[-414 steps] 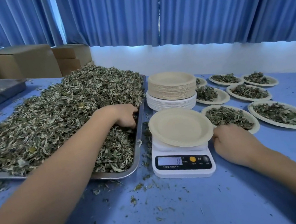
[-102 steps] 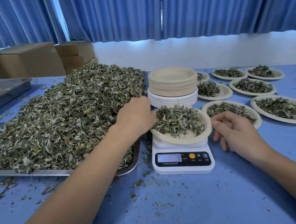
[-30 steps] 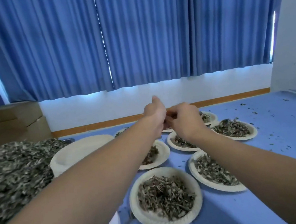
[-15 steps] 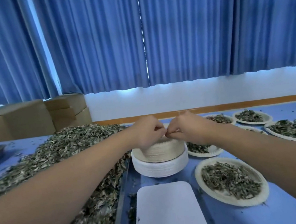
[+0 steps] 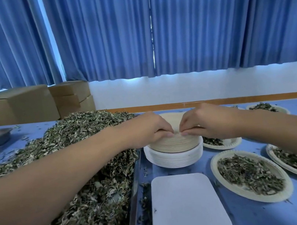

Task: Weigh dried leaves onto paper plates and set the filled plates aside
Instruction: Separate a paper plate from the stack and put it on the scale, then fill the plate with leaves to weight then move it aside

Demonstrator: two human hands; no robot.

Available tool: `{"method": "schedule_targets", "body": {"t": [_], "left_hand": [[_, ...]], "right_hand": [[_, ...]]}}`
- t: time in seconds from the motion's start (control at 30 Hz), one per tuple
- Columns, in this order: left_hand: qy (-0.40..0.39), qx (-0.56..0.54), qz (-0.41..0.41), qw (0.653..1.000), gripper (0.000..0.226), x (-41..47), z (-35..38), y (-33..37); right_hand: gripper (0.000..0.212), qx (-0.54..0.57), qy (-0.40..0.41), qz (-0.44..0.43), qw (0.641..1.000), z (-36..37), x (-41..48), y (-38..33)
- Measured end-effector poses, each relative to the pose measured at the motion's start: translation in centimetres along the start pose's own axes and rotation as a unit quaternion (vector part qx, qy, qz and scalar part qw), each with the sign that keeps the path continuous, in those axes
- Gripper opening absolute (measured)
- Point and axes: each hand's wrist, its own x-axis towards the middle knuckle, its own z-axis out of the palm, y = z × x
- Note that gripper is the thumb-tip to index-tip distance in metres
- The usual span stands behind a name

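Together, our left hand [image 5: 147,129] and right hand [image 5: 207,120] met over the stack of paper plates [image 5: 174,147], fingertips pinched on the near rim of the top plate. Nearer us the scale [image 5: 186,206] stood bare. Dried leaves [image 5: 73,181] were heaped in the tray [image 5: 133,201] at left, and a filled plate [image 5: 250,174] lay at right on the blue table [image 5: 265,216].

Bare arms, bare hands
No sleeves, gloves, rings or watch on left hand [image 5: 149,129] or right hand [image 5: 208,122].
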Motion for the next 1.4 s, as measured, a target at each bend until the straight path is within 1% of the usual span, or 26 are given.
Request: {"method": "schedule_targets", "body": {"t": [0.13, 0.2, 0.27, 0.3, 0.33, 0.37, 0.43, 0.47, 0.5, 0.53, 0.57, 0.63, 0.67, 0.73, 0.77, 0.83, 0.9, 0.97, 1.03, 1.1, 1.17, 1.2, 1.23, 1.3, 1.33, 1.4], "left_hand": [[-0.008, 0.058, 0.026, 0.998, 0.033, -0.2, 0.0, 0.0], [-0.019, 0.113, 0.034, 0.993, 0.039, -0.3, 0.1, 0.2], [-0.014, 0.174, 0.037, 0.984, 0.04, -0.4, 0.1, 0.5], [-0.003, 0.2, 0.034, 0.979, 0.039, -0.5, -0.1, 0.7], [0.011, 0.219, 0.029, 0.975, 0.036, -0.5, -0.4, 0.7], [0.028, 0.229, 0.021, 0.973, 0.034, -0.6, -0.7, 0.7], [0.077, 0.22, -0.001, 0.972, 0.032, -0.8, -1.4, 0.8], [0.106, 0.207, -0.007, 0.973, 0.032, -1.0, -1.7, 0.9], [0.135, 0.193, -0.008, 0.972, 0.032, -1.3, -1.9, 1.1], [0.161, 0.174, -0.003, 0.971, 0.032, -1.6, -2.1, 1.4], [0.182, 0.153, 0.007, 0.971, 0.03, -2.0, -2.1, 1.8], [0.201, 0.127, 0.037, 0.971, 0.028, -2.8, -2.1, 3.1], [0.201, 0.121, 0.052, 0.971, 0.028, -3.4, -2.0, 3.8], [0.189, 0.116, 0.078, 0.972, 0.028, -4.8, -1.5, 5.2], [0.178, 0.116, 0.087, 0.973, 0.028, -5.7, -1.1, 6.0], [0.169, 0.104, 0.109, 0.974, 0.026, -7.8, -0.1, 7.5], [0.171, 0.089, 0.135, 0.972, 0.025, -9.8, 1.1, 9.0], [0.165, 0.075, 0.147, 0.972, 0.024, -11.7, 2.6, 10.0], [0.137, 0.047, 0.136, 0.98, 0.025, -13.1, 4.0, 10.5], [0.093, 0.009, 0.103, 0.99, 0.03, -13.9, 5.0, 10.6], [0.052, -0.049, 0.059, 0.996, 0.036, -14.2, 5.6, 10.5], [0.044, -0.083, 0.034, 0.995, 0.039, -14.2, 5.6, 10.4], [0.049, -0.11, 0.009, 0.993, 0.042, -14.2, 5.5, 10.3], [0.095, -0.142, -0.048, 0.984, 0.047, -14.1, 5.1, 9.5], [0.121, -0.148, -0.08, 0.978, 0.045, -13.9, 4.8, 8.8], [0.153, -0.125, -0.152, 0.968, 0.031, -13.4, 4.2, 6.6]], "right_hand": [[0.027, 0.017, 0.007, 0.008, 1.0, 0.3, -0.2, 0.3], [0.028, 0.024, 0.005, 0.018, 1.0, 0.4, -0.3, 0.4], [0.031, 0.039, 0.024, 0.033, 0.998, 0.5, -0.5, 0.3], [0.034, 0.054, 0.049, 0.052, 0.996, 0.6, -0.6, 0.3], [0.037, 0.071, 0.092, 0.082, 0.99, 0.6, -0.7, 0.2], [0.04, 0.083, 0.152, 0.12, 0.978, 0.7, -0.7, 0.0], [0.041, 0.076, 0.268, 0.22, 0.935, 0.7, -0.7, -0.3], [0.042, 0.068, 0.293, 0.282, 0.911, 0.6, -0.6, -0.4], [0.043, 0.084, 0.284, 0.349, 0.889, 0.4, -0.6, -0.4], [0.046, 0.14, 0.255, 0.41, 0.864, 0.2, -0.5, -0.5], [0.047, 0.229, 0.227, 0.45, 0.833, 0.1, -0.6, -0.7], [0.033, 0.407, 0.195, 0.472, 0.757, 0.2, -1.1, -1.6], [0.026, 0.458, 0.197, 0.467, 0.731, 0.4, -1.4, -2.2], [0.017, 0.505, 0.229, 0.448, 0.701, 1.2, -2.5, -3.3], [0.014, 0.509, 0.248, 0.443, 0.695, 1.7, -3.1, -4.0], [0.011, 0.489, 0.278, 0.43, 0.706, 2.7, -4.6, -5.8], [0.012, 0.475, 0.295, 0.404, 0.724, 4.0, -6.3, -8.0], [0.013, 0.468, 0.287, 0.388, 0.74, 5.6, -7.9, -10.0], [0.01, 0.446, 0.265, 0.389, 0.761, 7.1, -9.3, -11.2], [0.008, 0.391, 0.255, 0.399, 0.789, 8.1, -10.5, -11.8], [0.017, 0.332, 0.255, 0.405, 0.813, 8.7, -11.3, -12.1], [0.022, 0.309, 0.258, 0.407, 0.82, 8.7, -11.6, -12.1], [0.027, 0.288, 0.257, 0.41, 0.826, 8.8, -11.8, -12.0], [0.032, 0.255, 0.238, 0.417, 0.839, 8.7, -12.1, -11.9], [0.031, 0.241, 0.219, 0.419, 0.848, 8.7, -12.2, -11.8], [0.03, 0.213, 0.169, 0.418, 0.867, 8.9, -12.5, -11.9]]}}
